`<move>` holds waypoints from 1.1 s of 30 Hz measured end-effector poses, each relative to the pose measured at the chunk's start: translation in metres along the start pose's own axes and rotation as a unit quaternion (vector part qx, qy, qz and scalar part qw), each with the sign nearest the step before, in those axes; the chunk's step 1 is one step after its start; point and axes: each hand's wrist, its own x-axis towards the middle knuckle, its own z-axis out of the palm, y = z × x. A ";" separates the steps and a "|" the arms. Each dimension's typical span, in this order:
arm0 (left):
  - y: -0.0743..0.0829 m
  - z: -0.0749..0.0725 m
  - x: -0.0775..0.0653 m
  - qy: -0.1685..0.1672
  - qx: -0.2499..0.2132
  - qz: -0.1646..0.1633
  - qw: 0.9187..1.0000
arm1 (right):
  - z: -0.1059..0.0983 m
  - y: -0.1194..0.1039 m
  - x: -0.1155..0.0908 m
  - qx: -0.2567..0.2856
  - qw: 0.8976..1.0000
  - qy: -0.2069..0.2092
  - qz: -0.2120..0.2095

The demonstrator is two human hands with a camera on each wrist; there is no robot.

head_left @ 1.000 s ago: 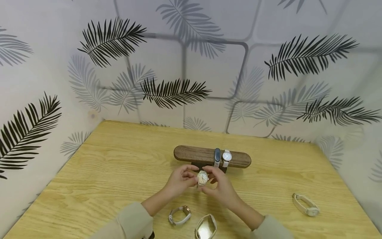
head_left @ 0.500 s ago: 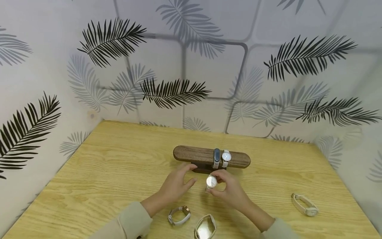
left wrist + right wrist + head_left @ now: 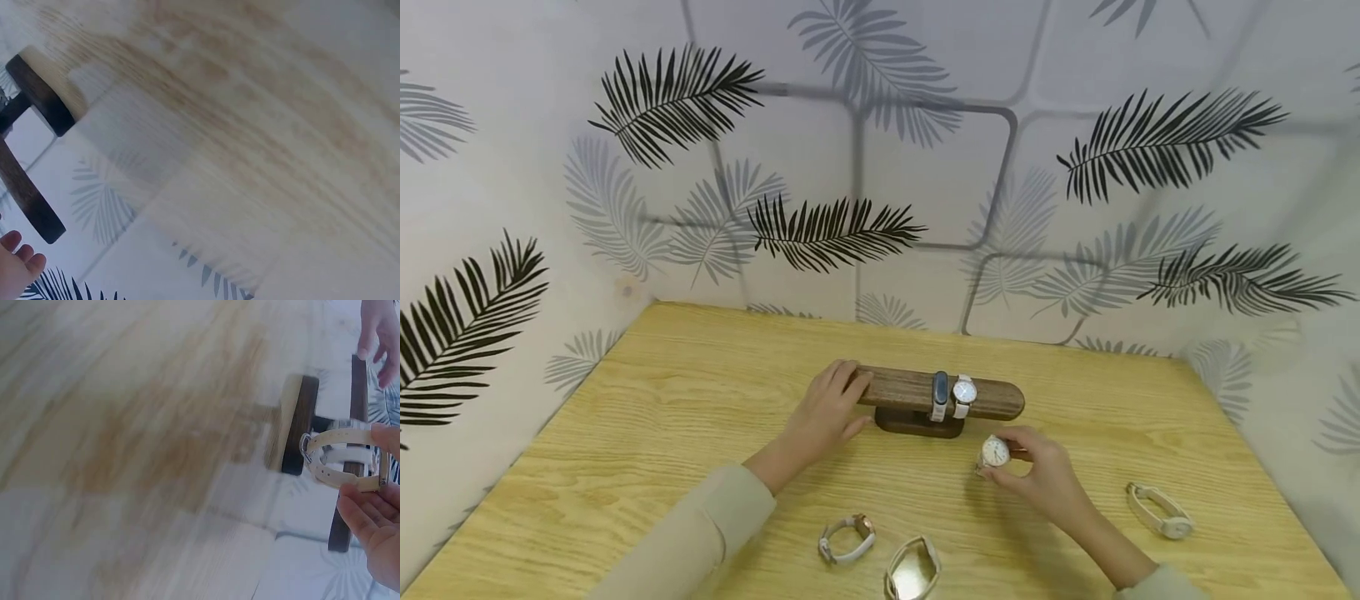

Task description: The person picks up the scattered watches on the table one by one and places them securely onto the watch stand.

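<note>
My right hand (image 3: pixel 1047 482) pinches a wristwatch (image 3: pixel 995 452) with a round white dial, held in front of the stand's right half. In the right wrist view its cream strap (image 3: pixel 337 436) forms a buckled loop. My left hand (image 3: pixel 820 410) is at the left end of a dark wooden watch stand (image 3: pixel 895 387), its fingers overlapping the bar in the head view. The left wrist view shows those loosely bent fingers (image 3: pixel 25 253) just beside the bar's end. On the bar sit a fitness band (image 3: pixel 940 389) with a dark face and a white-strapped watch (image 3: pixel 965 392).
On the wooden table (image 3: pixel 700 367) lie a white-strapped watch with a rose-gold case (image 3: pixel 847 540), a pale band with a shiny rectangular face (image 3: pixel 913 570), and a cream watch (image 3: pixel 1161 511) at the right. A leaf-patterned wall covering (image 3: pixel 880 167) rises behind the table.
My left hand has let go of the watch and moved left and back to the stand's left end. My right hand has carried the watch rightward, away from the stand's middle.
</note>
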 end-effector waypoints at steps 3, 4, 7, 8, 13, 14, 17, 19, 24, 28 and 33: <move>-0.003 0.002 0.004 -0.034 0.019 -0.009 0.999 | -0.007 0.007 -0.002 -0.010 1.000 0.012 0.007; -0.004 0.003 0.005 -0.043 0.019 -0.013 0.999 | -0.008 0.010 -0.002 -0.012 1.000 0.017 0.009; -0.008 0.006 0.010 -0.068 0.023 -0.026 0.997 | -0.013 0.019 -0.004 -0.011 0.999 0.031 0.020; -0.009 0.007 0.011 -0.074 0.020 -0.028 0.997 | -0.014 0.022 -0.005 -0.009 0.999 0.037 0.025; -0.012 0.008 0.015 -0.105 0.015 -0.025 0.994 | -0.019 0.035 -0.008 -0.014 0.996 0.067 0.059; -0.013 0.007 0.015 -0.112 0.015 -0.025 0.993 | -0.020 0.037 -0.007 -0.019 0.995 0.073 0.065; -0.013 0.006 0.017 -0.120 0.016 -0.024 0.992 | -0.024 0.043 -0.004 -0.018 0.993 0.083 0.080; -0.013 0.005 0.018 -0.123 0.017 -0.021 0.992 | -0.029 0.044 -0.001 -0.010 0.993 0.078 0.088; -0.010 0.000 0.021 -0.139 0.017 -0.026 0.990 | -0.037 0.044 0.011 0.006 0.996 0.054 0.070; -0.008 -0.003 0.024 -0.158 0.025 -0.037 0.986 | -0.040 0.046 0.022 0.011 0.998 0.040 0.044; -0.006 -0.003 0.026 -0.169 0.025 -0.045 0.984 | -0.039 0.048 0.032 0.014 0.999 0.013 0.039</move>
